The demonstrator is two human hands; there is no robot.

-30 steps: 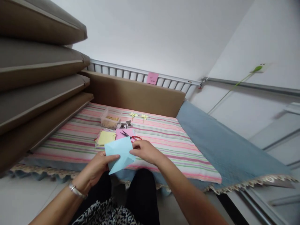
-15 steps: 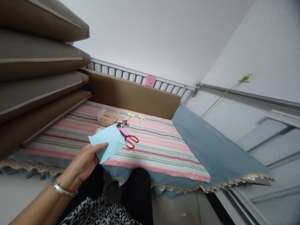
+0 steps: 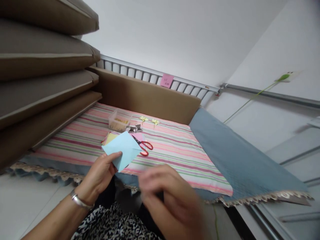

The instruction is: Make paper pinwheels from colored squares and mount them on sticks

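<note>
A square of light blue paper (image 3: pixel 125 146) with crease lines is pinched at its near left edge by my left hand (image 3: pixel 102 173), thumb on top. My right hand (image 3: pixel 172 200) hovers in front of me to the right of the paper, fingers curled and blurred by motion, apart from the sheet. Just beyond the paper lie red-handled scissors (image 3: pixel 145 146), partly covered by it. Yellow paper (image 3: pixel 110 137) and pink paper (image 3: pixel 139 136) peek out behind the blue square.
A clear plastic box (image 3: pixel 119 120) with small yellowish contents stands behind, beside small metallic items (image 3: pixel 135 128). Two pale yellow paper pinwheels (image 3: pixel 155 122) lie farther back on the striped cloth (image 3: pixel 175 146). Stacked brown cushions (image 3: pixel 50 63) rise at the left.
My right hand has come into view from below. My left hand still holds the blue paper, and the whole view has shifted slightly.
</note>
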